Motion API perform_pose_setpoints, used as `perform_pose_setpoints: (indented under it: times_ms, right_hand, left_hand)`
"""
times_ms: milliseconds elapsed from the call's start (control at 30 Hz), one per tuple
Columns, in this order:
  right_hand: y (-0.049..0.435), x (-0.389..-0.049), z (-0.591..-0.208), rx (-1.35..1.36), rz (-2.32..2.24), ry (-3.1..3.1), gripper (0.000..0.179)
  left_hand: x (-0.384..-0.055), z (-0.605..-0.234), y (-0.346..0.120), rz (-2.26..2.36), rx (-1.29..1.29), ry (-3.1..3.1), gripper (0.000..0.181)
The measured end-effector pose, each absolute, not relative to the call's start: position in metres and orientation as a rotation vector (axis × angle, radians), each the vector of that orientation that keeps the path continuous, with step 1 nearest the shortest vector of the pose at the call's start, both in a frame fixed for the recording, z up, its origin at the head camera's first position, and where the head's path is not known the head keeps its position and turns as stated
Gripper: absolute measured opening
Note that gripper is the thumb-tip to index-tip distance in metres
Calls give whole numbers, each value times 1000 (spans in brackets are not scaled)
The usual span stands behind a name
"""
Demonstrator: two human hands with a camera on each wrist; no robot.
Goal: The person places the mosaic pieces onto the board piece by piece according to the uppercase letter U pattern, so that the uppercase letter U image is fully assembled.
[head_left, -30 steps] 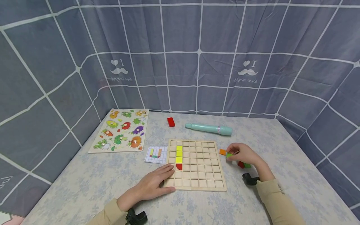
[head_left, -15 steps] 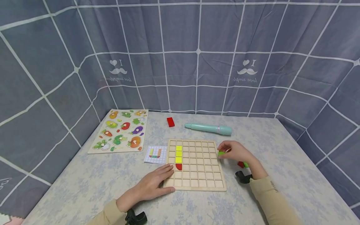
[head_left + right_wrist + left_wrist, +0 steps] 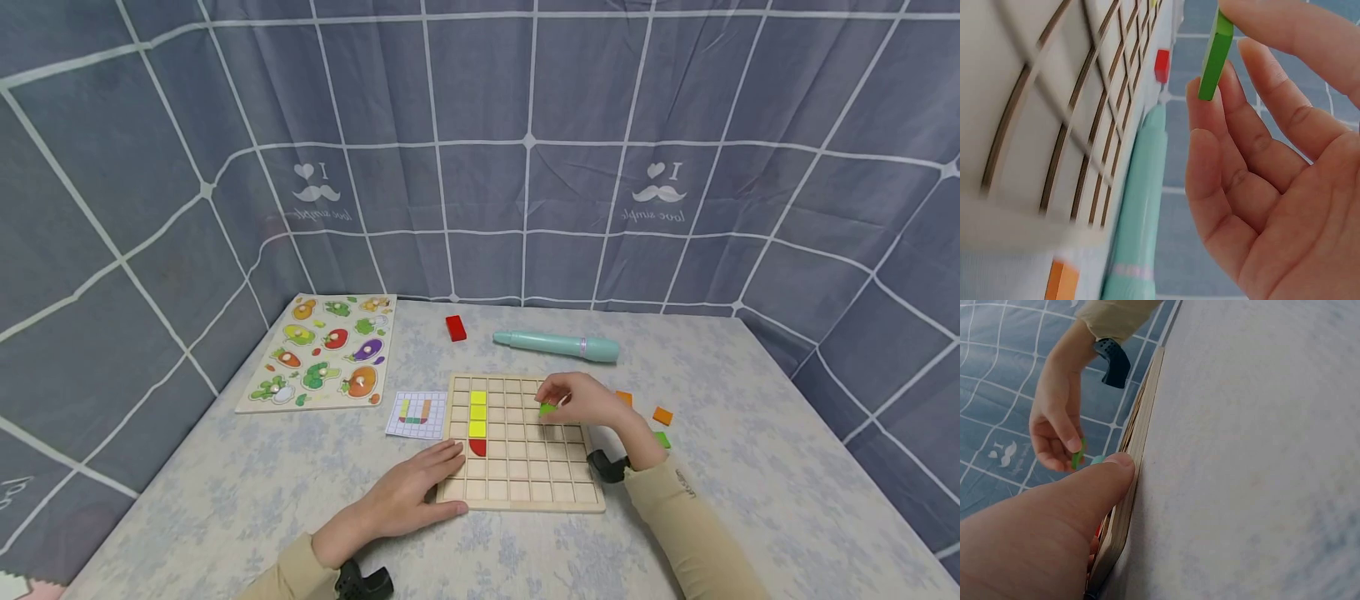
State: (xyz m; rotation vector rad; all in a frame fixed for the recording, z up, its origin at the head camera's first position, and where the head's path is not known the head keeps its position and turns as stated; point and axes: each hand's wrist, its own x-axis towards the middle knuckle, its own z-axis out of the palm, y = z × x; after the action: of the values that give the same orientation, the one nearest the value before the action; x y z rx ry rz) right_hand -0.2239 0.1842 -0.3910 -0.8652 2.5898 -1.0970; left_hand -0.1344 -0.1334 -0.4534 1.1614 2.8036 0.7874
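Reading the pale wooden gridded board [image 3: 517, 467] as our clock dial, we see the right hand [image 3: 588, 403] pinching a small, flat, bright-green tile [image 3: 547, 409] between thumb and fingers, held above the board towards 1 o'clock. The left hand [image 3: 405, 493] lies relaxed at 8 o'clock, its thumb touching the near edge. We find three yellow square tiles [image 3: 477, 412] at 10 o'clock, a red quarter-round tile [image 3: 478, 448] at 9, and an orange rectangular tile [image 3: 662, 415] off the board at 3.

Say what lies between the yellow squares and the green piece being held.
In the head view, only bare cells of the wooden board lie between the yellow squares and the green piece.
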Motion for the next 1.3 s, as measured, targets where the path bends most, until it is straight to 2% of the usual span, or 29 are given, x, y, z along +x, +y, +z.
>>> perform_pose_setpoints:
  times_ms: [600,933,1300]
  right_hand:
    - [127,-222,-398,-934,-1024,2477,24]
    - [115,-221,-406,-887,-956,2451,20]
    - [109,-221,-413,-975,-907,2446,22]
  left_hand:
    - [-134,-452,-133,766,1126,2791,68]
    - [-134,-453,-133,775,1132,2795,69]
    - [-135,-453,-133,770,1131,2796,69]
